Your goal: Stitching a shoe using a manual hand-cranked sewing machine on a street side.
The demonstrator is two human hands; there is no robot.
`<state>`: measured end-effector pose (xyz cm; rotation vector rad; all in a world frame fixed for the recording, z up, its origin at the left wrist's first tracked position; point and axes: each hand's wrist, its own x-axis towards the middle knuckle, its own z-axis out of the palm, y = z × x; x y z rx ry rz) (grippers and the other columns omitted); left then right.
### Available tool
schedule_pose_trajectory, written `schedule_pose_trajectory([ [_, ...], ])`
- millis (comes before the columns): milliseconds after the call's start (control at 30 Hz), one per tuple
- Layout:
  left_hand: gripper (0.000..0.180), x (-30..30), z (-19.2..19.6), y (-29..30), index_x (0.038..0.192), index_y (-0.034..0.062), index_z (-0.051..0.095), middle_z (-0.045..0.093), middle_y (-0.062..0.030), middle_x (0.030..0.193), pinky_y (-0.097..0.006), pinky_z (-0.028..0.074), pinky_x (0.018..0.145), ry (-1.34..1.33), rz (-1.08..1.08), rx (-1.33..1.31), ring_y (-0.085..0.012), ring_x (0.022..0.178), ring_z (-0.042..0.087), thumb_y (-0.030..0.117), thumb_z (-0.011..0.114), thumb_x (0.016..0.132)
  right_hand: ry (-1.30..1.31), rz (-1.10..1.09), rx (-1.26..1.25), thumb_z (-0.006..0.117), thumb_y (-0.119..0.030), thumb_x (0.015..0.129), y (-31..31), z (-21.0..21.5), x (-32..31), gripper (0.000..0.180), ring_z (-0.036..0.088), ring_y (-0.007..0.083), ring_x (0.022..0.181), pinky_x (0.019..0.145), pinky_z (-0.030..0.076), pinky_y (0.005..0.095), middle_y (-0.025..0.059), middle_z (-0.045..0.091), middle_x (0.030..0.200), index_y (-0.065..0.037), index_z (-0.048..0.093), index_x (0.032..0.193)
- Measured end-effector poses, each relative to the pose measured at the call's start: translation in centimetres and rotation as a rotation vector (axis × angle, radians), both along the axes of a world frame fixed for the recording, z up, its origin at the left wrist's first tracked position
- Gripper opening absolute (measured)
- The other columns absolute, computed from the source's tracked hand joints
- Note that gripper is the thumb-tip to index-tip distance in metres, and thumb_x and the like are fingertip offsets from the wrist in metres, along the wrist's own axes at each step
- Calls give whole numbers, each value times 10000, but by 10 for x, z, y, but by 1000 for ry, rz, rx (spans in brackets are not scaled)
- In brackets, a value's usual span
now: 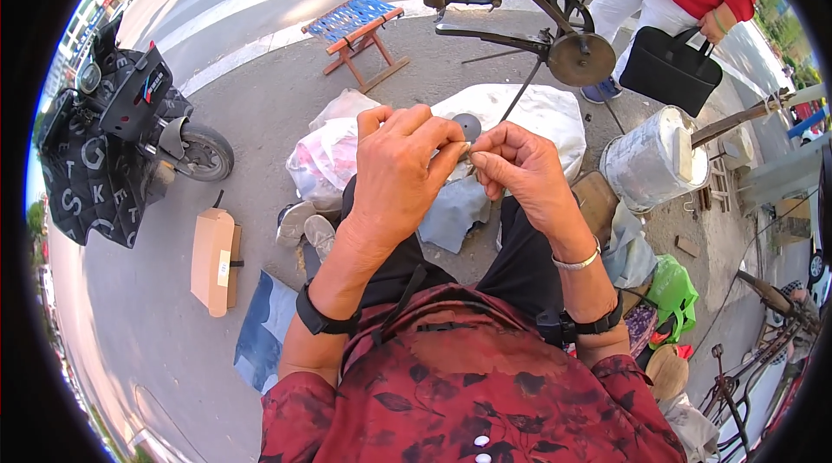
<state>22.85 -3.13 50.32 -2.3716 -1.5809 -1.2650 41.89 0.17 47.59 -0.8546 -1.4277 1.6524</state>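
Note:
My left hand [400,170] and my right hand [527,170] meet in front of my chest, above my lap. Thumb and forefinger of each are pinched together, the tips almost touching. Something small sits between these fingertips, too tiny to make out. A dark grey disc [468,125] shows just beyond them, partly covered by the fingers; I cannot tell whether they touch it. Under the hands, a blue-grey piece of cloth [455,214] hangs between my knees.
Ahead stand a folding stool [357,28] and an old hand-cranked sewing machine [529,12]. A person in red holds a black bag [672,67]. To the right is a whitish bucket [654,159]; to the left, a cardboard box [215,262] and a parked scooter [130,129]. White sacks [542,120] lie ahead.

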Motion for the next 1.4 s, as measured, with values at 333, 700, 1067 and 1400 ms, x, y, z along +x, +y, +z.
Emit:
schedule_pose_trajectory([
  [333, 80, -16, 7, -4, 848, 109, 709, 614, -5, 741, -371, 363, 814, -151, 39, -92, -218, 723, 572, 129, 779, 817, -117, -48, 42, 680, -95, 975, 6, -14, 17, 97, 519, 10, 616, 556, 424, 168, -17, 646, 805, -41, 640, 1045],
  [700, 65, 2, -3, -2, 865, 122, 699, 613, -16, 783, -390, 378, 854, 35, -15, 15, -219, 779, 610, 158, 747, 839, 125, 30, 47, 690, -135, 980, -5, -7, -8, 261, 598, 51, 707, 641, 510, 213, 29, 689, 912, -21, 628, 1206],
  [1067, 87, -6, 9, 0, 856, 106, 712, 611, -10, 736, -353, 356, 833, -142, -19, -121, -198, 705, 582, 164, 772, 829, 25, -45, 38, 685, -100, 982, 1, -13, 6, 80, 509, 14, 622, 525, 371, 164, -36, 615, 765, -42, 660, 1032],
  [1400, 89, -11, -2, 13, 815, 103, 678, 596, -50, 784, -409, 370, 850, 116, 22, 10, -248, 789, 604, 158, 744, 838, -523, -474, 418, 748, -89, 855, 6, 5, 30, 579, 547, 142, 619, 639, 493, 306, 108, 678, 1195, -97, 549, 1399],
])
